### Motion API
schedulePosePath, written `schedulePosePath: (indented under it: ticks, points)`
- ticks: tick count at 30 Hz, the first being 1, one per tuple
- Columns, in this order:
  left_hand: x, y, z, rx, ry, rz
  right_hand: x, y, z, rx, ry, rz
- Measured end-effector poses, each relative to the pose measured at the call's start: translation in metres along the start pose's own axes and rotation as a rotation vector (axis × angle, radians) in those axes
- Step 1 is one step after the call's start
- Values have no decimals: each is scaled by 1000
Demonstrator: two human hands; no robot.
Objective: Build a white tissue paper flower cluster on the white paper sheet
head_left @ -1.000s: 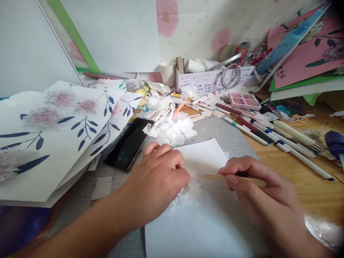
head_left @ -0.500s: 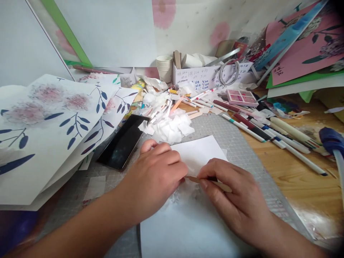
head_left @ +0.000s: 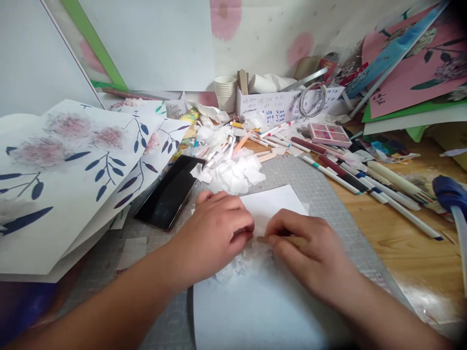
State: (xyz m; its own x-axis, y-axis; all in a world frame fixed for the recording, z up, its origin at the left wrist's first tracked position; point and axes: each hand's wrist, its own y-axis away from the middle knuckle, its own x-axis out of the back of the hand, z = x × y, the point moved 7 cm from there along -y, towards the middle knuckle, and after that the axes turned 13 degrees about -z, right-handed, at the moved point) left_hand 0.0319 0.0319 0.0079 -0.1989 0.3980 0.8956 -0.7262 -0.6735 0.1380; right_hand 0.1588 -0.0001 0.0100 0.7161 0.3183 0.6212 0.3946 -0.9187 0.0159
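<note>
Cluttered wooden counter (head_left: pixel 412 243), grey cutting mat (head_left: pixel 321 194) | left hand (head_left: pixel 215 233) knuckles-up, fingers curled, pressing crumpled white tissue tuft (head_left: pixel 244 257) | right hand (head_left: pixel 310 253) at 3 o'clock, grip pinched around flat wooden stick (head_left: pixel 280 239) | stick tip points 9 o'clock, touching the tuft on white paper sheet (head_left: pixel 266 311).

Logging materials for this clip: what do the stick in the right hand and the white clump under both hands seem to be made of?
Stick: probably wood, pale tan, matte, flat like a craft stick. White clump: likely thin tissue paper, crumpled, faintly translucent at the edges. It lies on a smooth white sheet.
</note>
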Motion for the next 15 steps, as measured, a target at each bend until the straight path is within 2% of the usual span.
schedulePosePath:
  ticks: [4, 7, 10, 15]
  points:
    - [-3, -5, -2, 23, 46, -31, 15, 14, 29, -85, -330, 225]
    - [-4, -7, -7, 54, 106, -35, 10, 13, 29, -74, -456, 158]
    - [1, -8, -15, 73, 223, 17, 4, 6, 17, -65, -346, 46]
    - [10, -2, -40, 199, 414, 163, 8, -1, 14, -146, -247, 59]
